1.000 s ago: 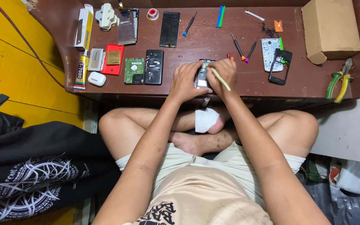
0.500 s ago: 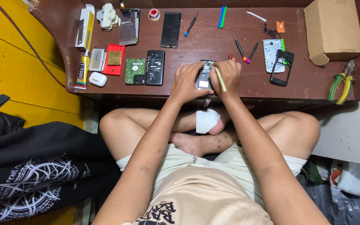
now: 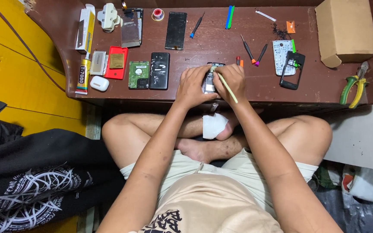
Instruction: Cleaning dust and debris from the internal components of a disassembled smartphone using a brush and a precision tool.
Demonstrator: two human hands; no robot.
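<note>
Both my hands met at the near edge of the brown table (image 3: pixel 281 88): my left hand (image 3: pixel 191 86) gripped the opened phone (image 3: pixel 209 80), while my right hand (image 3: pixel 232 81) pinched a pale green pry stick (image 3: pixel 229 88) against it. Beside them lay two small screwdrivers (image 3: pixel 254 52), a black phone (image 3: pixel 159 70) and a green circuit board (image 3: pixel 138 74). Farther off sat a cardboard box (image 3: pixel 345 30), its contents hidden.

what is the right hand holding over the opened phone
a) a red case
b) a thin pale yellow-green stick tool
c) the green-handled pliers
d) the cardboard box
b: the right hand grips a thin pale stick tool over the opened phone; the pliers lie far off at the table's right edge.
</note>
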